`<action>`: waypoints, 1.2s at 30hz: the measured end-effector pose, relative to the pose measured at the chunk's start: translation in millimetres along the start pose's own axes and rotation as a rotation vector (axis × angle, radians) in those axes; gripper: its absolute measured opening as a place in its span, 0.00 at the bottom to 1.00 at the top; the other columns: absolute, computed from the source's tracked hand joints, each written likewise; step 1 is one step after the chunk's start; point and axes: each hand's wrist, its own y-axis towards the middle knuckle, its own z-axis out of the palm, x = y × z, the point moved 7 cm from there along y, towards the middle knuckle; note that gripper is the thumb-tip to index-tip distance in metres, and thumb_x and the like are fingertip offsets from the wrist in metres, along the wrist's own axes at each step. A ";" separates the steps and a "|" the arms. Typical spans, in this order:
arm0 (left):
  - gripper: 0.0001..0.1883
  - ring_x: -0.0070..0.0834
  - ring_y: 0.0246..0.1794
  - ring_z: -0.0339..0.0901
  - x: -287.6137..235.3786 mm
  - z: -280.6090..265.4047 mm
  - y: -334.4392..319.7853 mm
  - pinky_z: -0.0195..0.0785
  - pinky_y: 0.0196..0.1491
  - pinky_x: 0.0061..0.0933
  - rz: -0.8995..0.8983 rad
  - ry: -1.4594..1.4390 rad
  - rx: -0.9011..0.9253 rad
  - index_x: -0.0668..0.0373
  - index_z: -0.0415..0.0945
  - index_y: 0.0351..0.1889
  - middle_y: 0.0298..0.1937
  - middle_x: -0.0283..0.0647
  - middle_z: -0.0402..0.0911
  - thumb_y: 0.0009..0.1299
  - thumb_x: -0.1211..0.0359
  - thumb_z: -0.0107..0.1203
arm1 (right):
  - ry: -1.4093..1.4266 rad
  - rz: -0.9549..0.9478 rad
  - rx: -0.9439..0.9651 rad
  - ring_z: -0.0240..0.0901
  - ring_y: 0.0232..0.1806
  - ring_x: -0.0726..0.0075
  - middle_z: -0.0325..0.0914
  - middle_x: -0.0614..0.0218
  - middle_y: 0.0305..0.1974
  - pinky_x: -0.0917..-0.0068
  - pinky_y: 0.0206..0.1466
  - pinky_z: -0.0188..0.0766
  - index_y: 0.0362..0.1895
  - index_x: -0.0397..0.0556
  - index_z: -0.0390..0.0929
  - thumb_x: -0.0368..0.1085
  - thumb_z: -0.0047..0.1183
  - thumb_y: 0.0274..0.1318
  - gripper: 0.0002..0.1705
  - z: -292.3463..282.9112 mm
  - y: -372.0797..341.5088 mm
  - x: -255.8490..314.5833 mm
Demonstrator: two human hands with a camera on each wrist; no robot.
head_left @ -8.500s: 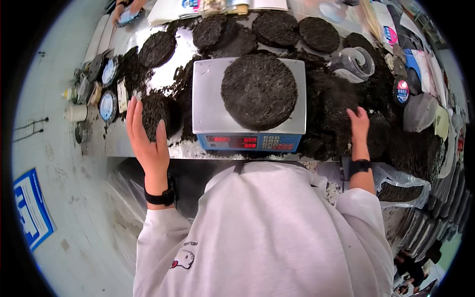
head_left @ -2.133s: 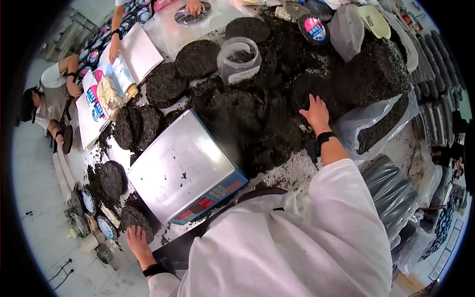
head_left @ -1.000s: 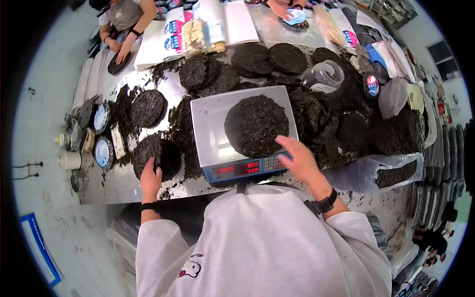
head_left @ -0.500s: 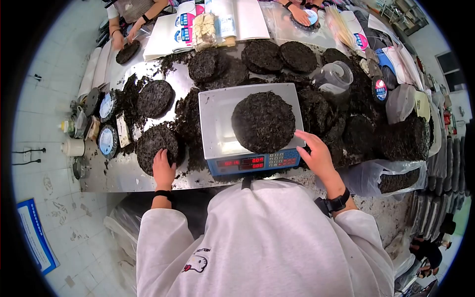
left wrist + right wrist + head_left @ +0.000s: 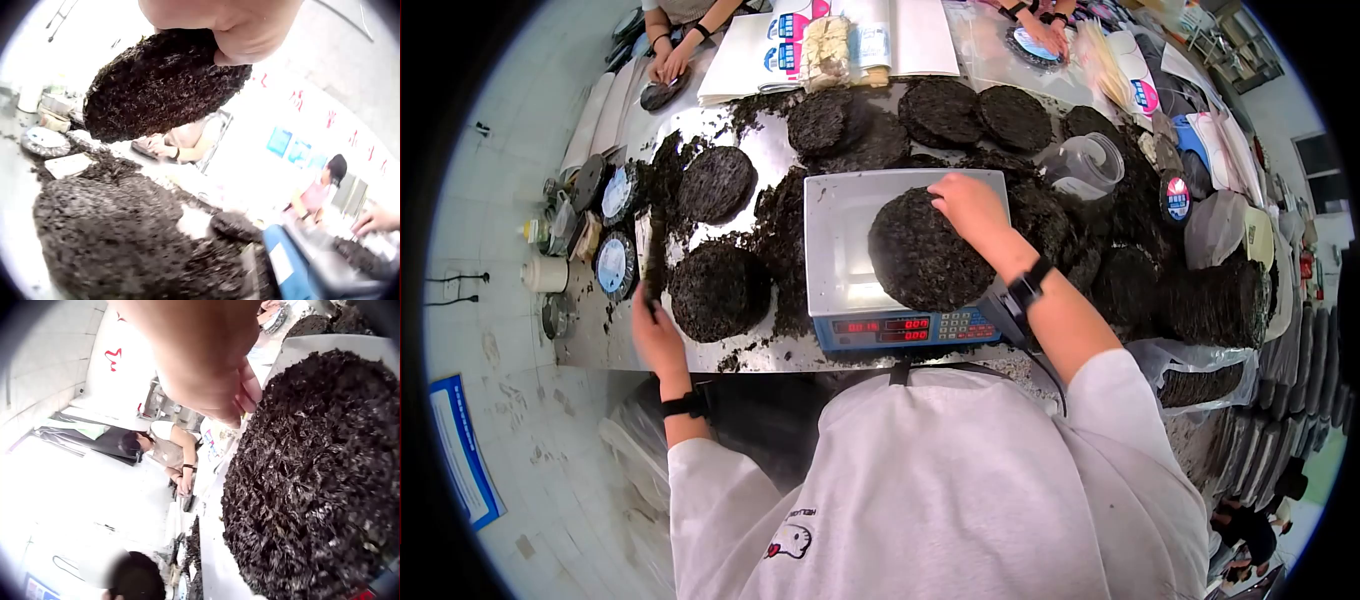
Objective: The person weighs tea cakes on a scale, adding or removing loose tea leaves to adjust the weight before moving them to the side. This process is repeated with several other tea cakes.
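Note:
My left hand (image 5: 658, 340), blurred at the left, grips a round cake of dried seaweed (image 5: 165, 87) by its edge. That cake is raised and tilted; the head view shows it nearly edge-on. Below and beside it lies another dark cake (image 5: 720, 290) on the table. A large seaweed cake (image 5: 930, 250) lies flat on the silver scale (image 5: 830, 240), whose red digits are lit. My right hand (image 5: 980, 215) reaches over it with curled fingers, pinching at its far rim. In the right wrist view the fingertips (image 5: 250, 394) are right at the cake's edge.
More cakes (image 5: 940, 112) and loose seaweed lie behind and around the scale. A clear plastic jar (image 5: 1085, 165) stands at the back right. Labelled round packs (image 5: 613, 265) are at the left. Two other people's hands (image 5: 1045, 38) work across the table.
My left hand has gone from resting on the left cake to holding a lifted one. The right hand moved from beside the scale to the weighed cake's far rim.

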 end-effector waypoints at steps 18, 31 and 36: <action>0.18 0.25 0.49 0.71 -229.7 90.6 -69.2 0.62 0.55 0.28 -0.768 -1.603 0.449 0.66 0.62 0.59 0.52 0.38 0.73 0.71 0.71 0.44 | 1.443 0.419 0.024 0.71 0.48 0.74 0.75 0.65 0.47 0.75 0.54 0.66 0.54 0.40 0.68 0.28 0.55 0.52 0.24 -52.7 -59.8 7.0; 0.14 0.30 0.52 0.73 -196.7 80.4 -76.7 0.65 0.53 0.29 -0.438 -1.214 0.454 0.65 0.68 0.53 0.52 0.42 0.74 0.72 0.72 0.41 | 1.555 0.397 -0.881 0.73 0.47 0.67 0.75 0.66 0.46 0.67 0.52 0.71 0.47 0.48 0.70 0.29 0.49 0.60 0.11 -146.1 -153.4 -116.6; 0.14 0.29 0.49 0.73 -187.9 86.2 -113.5 0.66 0.51 0.28 -0.526 -1.252 0.565 0.66 0.68 0.53 0.50 0.43 0.75 0.72 0.69 0.43 | 1.522 0.533 -0.889 0.75 0.43 0.71 0.76 0.69 0.42 0.70 0.46 0.74 0.43 0.52 0.69 0.31 0.50 0.60 0.08 -134.9 -165.2 -104.6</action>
